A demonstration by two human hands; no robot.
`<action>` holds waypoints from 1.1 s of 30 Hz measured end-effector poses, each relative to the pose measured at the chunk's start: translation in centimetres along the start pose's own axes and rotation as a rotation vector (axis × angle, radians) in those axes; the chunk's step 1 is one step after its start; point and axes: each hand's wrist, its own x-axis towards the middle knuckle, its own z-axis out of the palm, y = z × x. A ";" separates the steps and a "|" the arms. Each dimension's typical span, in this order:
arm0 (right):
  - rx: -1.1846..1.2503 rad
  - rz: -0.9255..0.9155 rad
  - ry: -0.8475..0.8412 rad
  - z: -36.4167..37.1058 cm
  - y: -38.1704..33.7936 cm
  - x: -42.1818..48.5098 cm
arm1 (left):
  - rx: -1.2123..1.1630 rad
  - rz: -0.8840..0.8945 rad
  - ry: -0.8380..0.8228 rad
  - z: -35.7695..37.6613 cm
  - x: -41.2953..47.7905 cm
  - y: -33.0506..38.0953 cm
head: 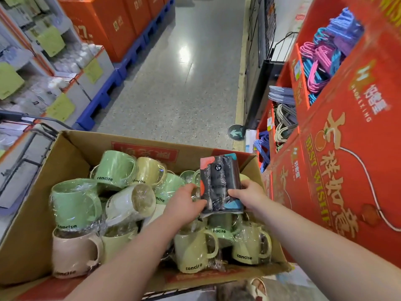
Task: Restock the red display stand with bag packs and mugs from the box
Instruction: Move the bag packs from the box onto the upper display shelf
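- The left grip point(184, 202) and right grip point(247, 194) each pinch a lower side edge of one bag pack point(220, 185), held upright over the box's point(86, 146) far right corner.
- The pack looks light, soft and plastic-slick, so its edges seem a sound hold.
- Film-wrapped mugs point(73, 200) fill the box. They are likely heavy and breakable, best taken by the body or handle.
- Readable: "45" on the pack, "concise" on the mugs, "BEST WISH" on the red display stand point(347, 161) beside the box's right edge.

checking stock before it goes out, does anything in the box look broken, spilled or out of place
Nothing looks broken or spilled. The wrapped mugs lie jumbled in the box, a white mug tipped on its side. The left hand and right hand hold the bag pack above them.
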 end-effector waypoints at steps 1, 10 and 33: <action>-0.005 -0.025 0.006 -0.4 0.2 -0.7 | -0.032 -0.010 -0.010 0.1 -0.3 0.3; 0.070 -0.125 0.064 -3.2 2.4 -8.0 | -0.469 -0.031 -0.165 1.5 -4.2 2.8; 0.134 -0.289 0.182 -12.6 20.0 -30.4 | -0.546 0.194 -0.081 15.2 -28.8 7.3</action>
